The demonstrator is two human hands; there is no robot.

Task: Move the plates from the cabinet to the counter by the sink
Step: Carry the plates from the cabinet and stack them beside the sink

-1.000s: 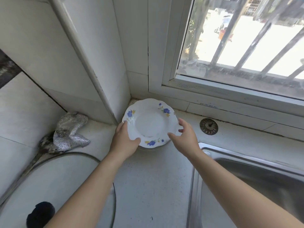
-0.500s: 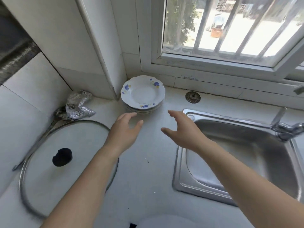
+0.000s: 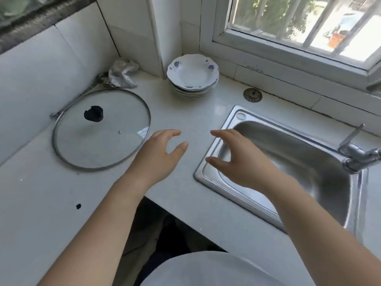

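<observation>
1. Glass lid: one, lying flat on the counter at the far left, with one black knob at its centre. Judgement: keep the left forearm above its rim when drawing the arms away, so that the lid does not slide.
2. Metallic cloth: one, crumpled in the corner behind the lid, apart from the plates.
3. Left hand: empty, fingers spread wide and loosely curled, hovering over bare counter, well apart from the stack.
4. Stack of plates: one stack, standing on the counter in the back corner, just beside the wall and below the window frame. About five white plates with blue flowers can be counted by their edges; the exact number is uncertain. The stack sits level and centred.
5. Judgement on the step in hand: the stack is set down and released. If the cabinet holds more plates, bring them with both hands under opposite rims and lower them squarely onto the top plate.
6. Right hand: empty, fingers open wide, hovering over the left edge of the sink.
7. Sink strainer: one, lying on the counter behind the sink.
8. Tap: one, at the right edge.
</observation>
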